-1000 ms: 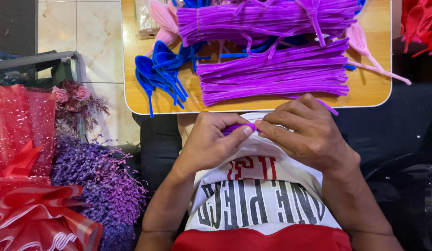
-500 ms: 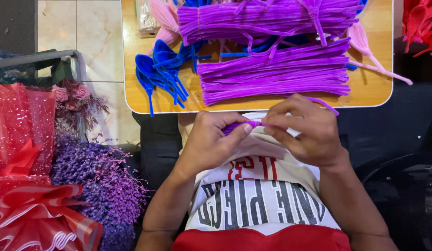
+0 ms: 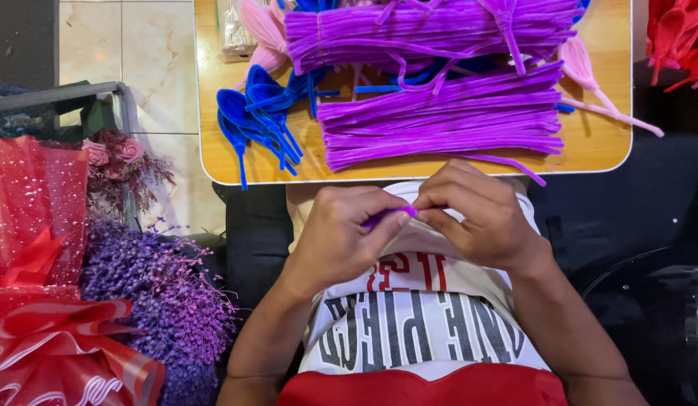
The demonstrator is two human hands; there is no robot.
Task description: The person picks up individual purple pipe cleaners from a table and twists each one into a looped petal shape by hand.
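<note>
My left hand [image 3: 341,237] and my right hand [image 3: 480,218] meet in front of my chest, just below the near edge of a wooden table [image 3: 601,146]. Both pinch one purple pipe cleaner [image 3: 398,214], of which only a short piece shows between the fingertips. A loose purple pipe cleaner [image 3: 514,167] lies by the table's edge above my right hand. Bundles of purple pipe cleaners [image 3: 447,124] fill the table. Blue looped pipe cleaner shapes [image 3: 262,120] lie at the left of the table, pink ones [image 3: 262,30] behind them.
A red wrapped bouquet with ribbon [image 3: 41,301] and dried purple flowers [image 3: 154,293] stand at my left, with small pink roses [image 3: 108,154] above. Red pipe cleaner pieces [image 3: 676,37] sit at the top right. Pale floor tiles [image 3: 123,45] show beyond.
Both hands have stayed together at my chest, with small finger shifts on the purple pipe cleaner. The visible purple piece has shortened slightly.
</note>
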